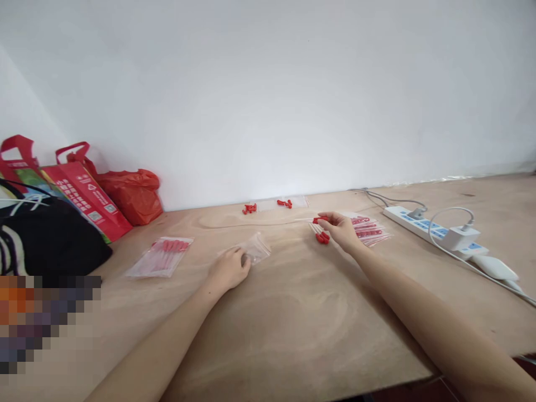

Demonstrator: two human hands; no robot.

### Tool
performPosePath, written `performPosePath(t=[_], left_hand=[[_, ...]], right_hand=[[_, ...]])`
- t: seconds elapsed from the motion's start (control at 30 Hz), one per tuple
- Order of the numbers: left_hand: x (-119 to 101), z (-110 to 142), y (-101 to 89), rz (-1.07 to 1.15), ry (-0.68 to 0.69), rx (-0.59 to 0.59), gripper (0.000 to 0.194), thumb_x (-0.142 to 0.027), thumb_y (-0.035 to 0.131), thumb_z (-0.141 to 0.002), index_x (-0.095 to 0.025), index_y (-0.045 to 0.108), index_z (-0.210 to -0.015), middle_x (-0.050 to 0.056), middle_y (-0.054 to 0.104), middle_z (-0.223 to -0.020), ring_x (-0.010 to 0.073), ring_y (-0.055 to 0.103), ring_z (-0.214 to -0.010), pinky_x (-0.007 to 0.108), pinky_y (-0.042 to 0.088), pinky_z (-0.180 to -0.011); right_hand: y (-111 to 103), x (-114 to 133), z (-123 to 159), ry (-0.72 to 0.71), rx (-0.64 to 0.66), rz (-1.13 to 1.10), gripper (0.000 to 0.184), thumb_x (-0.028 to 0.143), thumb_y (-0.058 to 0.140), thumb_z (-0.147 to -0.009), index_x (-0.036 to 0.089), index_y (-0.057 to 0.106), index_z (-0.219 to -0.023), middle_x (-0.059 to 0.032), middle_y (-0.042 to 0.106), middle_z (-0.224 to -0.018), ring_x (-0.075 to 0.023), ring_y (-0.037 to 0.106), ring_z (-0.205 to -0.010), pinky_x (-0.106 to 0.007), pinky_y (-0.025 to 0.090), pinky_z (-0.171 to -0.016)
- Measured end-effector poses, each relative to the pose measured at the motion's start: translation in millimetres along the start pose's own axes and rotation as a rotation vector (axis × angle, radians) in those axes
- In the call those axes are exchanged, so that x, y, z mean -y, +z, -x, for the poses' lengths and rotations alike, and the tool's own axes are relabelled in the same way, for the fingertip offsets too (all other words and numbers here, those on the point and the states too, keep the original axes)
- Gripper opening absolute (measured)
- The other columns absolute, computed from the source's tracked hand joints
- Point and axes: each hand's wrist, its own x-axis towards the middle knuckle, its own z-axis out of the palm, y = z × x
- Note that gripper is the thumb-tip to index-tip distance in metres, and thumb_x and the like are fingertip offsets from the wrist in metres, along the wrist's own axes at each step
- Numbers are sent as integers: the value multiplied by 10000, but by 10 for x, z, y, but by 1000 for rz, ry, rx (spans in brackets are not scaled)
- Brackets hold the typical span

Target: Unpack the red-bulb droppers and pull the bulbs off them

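My left hand point(229, 269) rests on the table with its fingers curled at the near edge of a clear zip bag point(258, 249). The bag lies flat and no red tips show in it. Further right, my right hand point(338, 230) pinches a red-tipped white stick point(319, 220); how many it holds I cannot make out. Just below those fingers lies a small bunch of red-tipped sticks point(322, 238). Beside my right wrist, several filled bags with red tips point(368, 231) are piled. To the left lies a clear bag of red-tipped sticks point(161, 257).
At the back near the wall are loose red pieces point(250, 209) and a clear bag with red tips on it point(268, 205). A white power strip point(419, 223) with a charger point(460, 238) and cables lies right. Red bags point(129, 195) and a black bag point(58, 234) stand left.
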Motion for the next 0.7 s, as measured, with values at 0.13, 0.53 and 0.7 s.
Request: performPosePath(t=[0.13, 0.53, 0.7], left_hand=[[71, -17, -93, -110, -158, -73, 314, -363, 406, -764, -140, 627, -768, 163, 639, -841, 330, 578, -885, 474, 436, -758], [403, -182, 91, 158, 186, 195, 492, -488, 213, -871, -283, 339, -1300, 33, 287, -1395, 204, 226, -1295, 436, 187, -1038], [484, -311, 162, 59, -76, 162, 539, -528, 194, -853, -277, 319, -1314, 51, 235, -1413, 247, 194, -1302, 464, 184, -1025]], right_hand=[[0, -29, 39, -174, -134, 191, 314, 327, 509, -741, 157, 590, -993, -79, 627, -907, -164, 568, -776, -326, 448, -758], [180, -105, 186, -611, 341, 964, 327, 126, 376, -825, 158, 586, -1073, -117, 574, -943, -203, 485, -899, -300, 410, -779], [173, -48, 195, -597, 358, 1039, 258, 207, 397, -845, 191, 633, -951, -107, 570, -933, -208, 464, -888, -318, 359, -770]])
